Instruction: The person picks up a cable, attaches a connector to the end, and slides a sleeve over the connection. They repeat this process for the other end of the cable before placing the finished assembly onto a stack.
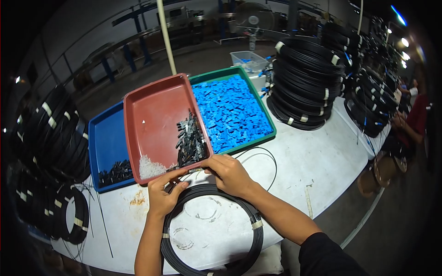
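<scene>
A coil of black cable (258,237), bound with pale tape, lies on the white table in front of me. Just beyond its far edge, my left hand (166,192) is closed, thumb and fingers pinched together at the near rim of the red tray (154,103). Close on its right, my right hand (229,174) has its fingers bent round something small at the same rim. A small pale and dark piece shows between the hands, too small to name. Black connector parts (191,140) and small white pieces (151,168) lie in the red tray.
Blue parts fill a green tray (268,120) at the right. A blue tray (99,138) with black parts sits left. Cable coils are stacked at left (55,133) and right (306,83). Behind stands a clear bin (248,62). Another person (416,119) is at far right.
</scene>
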`<state>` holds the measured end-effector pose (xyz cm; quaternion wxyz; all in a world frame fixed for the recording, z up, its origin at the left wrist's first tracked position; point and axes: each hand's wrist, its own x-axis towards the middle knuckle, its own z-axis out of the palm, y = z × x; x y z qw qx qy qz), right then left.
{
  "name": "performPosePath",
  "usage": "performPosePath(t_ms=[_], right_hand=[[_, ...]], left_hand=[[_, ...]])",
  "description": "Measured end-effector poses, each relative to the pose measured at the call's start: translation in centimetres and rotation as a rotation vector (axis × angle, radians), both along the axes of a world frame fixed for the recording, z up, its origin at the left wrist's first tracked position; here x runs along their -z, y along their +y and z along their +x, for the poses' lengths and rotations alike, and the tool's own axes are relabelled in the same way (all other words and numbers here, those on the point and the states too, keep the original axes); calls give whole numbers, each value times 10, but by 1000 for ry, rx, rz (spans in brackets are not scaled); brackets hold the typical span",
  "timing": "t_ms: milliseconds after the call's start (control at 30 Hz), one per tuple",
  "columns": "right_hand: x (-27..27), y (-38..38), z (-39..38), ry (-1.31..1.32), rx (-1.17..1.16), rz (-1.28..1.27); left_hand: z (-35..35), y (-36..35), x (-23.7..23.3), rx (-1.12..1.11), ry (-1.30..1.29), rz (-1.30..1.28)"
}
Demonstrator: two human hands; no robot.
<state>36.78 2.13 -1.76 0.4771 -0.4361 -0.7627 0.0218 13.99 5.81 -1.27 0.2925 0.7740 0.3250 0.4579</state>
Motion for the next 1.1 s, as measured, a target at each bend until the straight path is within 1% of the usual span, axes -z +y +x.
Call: performPosePath(t_ms=[67,167,200,267,300,333,400,467,533,567,600,667,700,867,933,1000,1067,1100], right_hand=[[6,8,11,32,48,51],[9,17,30,72,173,120],[7,18,37,70,174,132],[6,19,48,89,298,132],[6,20,53,79,345,140],[6,21,57,77,342,138],[6,24,62,146,383,212],[5,24,64,178,377,211],[8,26,64,214,379,178],[10,28,63,231,367,196],[11,30,62,228,362,198],[12,30,60,222,370,159],[12,30,58,227,377,132],[12,30,58,195,400,133],[12,32,55,243,344,124],[16,34,56,209,341,124],[20,36,55,189,321,129],[21,36,55,187,323,130]], left_hand=[[-4,3,3,17,37,31],[-3,3,1,-18,59,1],[0,5,-3,-17,57,12],[3,9,-12,-4,108,-17],[6,13,-16,-22,176,4],[11,17,-22,-25,174,2],[23,27,-40,60,323,175],[39,38,-55,75,366,208],[51,56,-63,153,474,468],[59,61,-69,143,510,525],[66,70,-72,138,508,526],[79,91,-76,127,596,590],[85,103,-77,130,589,632],[113,153,-81,99,543,637],[127,170,-77,112,462,375],[140,179,-73,131,425,410],[154,184,-71,157,491,480],[162,192,-65,191,462,546]])
